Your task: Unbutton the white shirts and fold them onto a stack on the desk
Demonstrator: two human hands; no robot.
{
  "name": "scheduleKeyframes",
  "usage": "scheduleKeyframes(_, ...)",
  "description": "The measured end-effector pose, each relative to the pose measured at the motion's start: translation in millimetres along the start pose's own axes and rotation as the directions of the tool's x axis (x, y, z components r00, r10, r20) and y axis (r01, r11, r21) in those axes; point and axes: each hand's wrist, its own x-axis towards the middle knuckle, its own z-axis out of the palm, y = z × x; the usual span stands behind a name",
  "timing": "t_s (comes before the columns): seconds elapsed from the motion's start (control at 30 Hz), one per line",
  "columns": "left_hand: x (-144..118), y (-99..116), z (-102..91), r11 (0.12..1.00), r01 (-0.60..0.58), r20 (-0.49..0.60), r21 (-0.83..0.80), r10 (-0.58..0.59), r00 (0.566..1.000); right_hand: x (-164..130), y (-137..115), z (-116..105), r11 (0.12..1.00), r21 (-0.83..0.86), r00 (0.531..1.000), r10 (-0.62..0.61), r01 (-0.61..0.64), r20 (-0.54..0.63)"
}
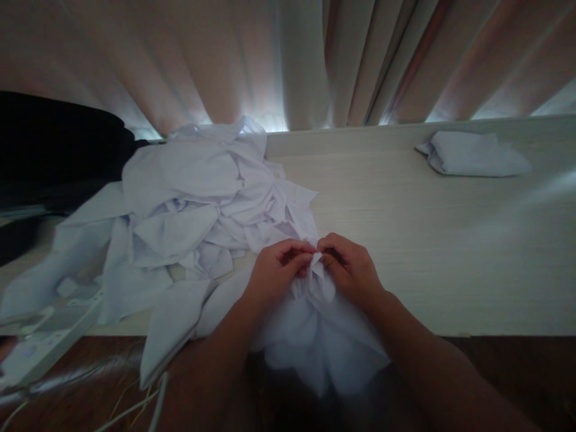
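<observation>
Looking down from the head camera, both hands meet at the near edge of a pale wood-grain table, pinched on one white cloth. The left hand and the right hand are closed tight on the cloth's top edge, fingertips almost touching each other, with a small bunched fold of fabric standing up between them. From that pinch the cloth hangs toward the person, down over the table edge, so its long axis runs from the fingers back to the body; it spreads out in soft gathers below the wrists. Neither hand is nearer: they sit level, side by side.

Left of the hands, just beside them, lies a heap of the same white cloths, crumpled, thin and matte, with sharp creased corners; some pieces droop over the table edge. Well apart, at the far right of the table, rests one folded cloth, flat and neat. Behind the table hangs a pleated curtain, light leaking at its hem. A dark shape at far left is too dim to tell.
</observation>
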Motion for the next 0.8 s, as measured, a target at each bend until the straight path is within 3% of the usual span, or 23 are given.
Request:
scheduleKeyframes(0.3, 2, -12, 1.1, 0.977, -0.15, 0.09, 0.155, 0.137, 0.986, 3, -6, 4, 0.997, 0.035, 0.99, -0.063, 0.068, -0.129)
scheduleKeyframes(0.63, 5, -11, 6.8, 0.995, 0.015, 0.038, 0.102, -0.019, 0.999, 6, -1, 1, 0.997, 0.072, 1.0, -0.004, 0.005, -0.009)
scheduleKeyframes(0.8, 7, -17, 4.5, 0.991, 0.0, 0.064, 0.136, -0.009, 0.998, 5, 1, 2, 0.998, 0.047, 0.999, -0.034, 0.032, 0.037)
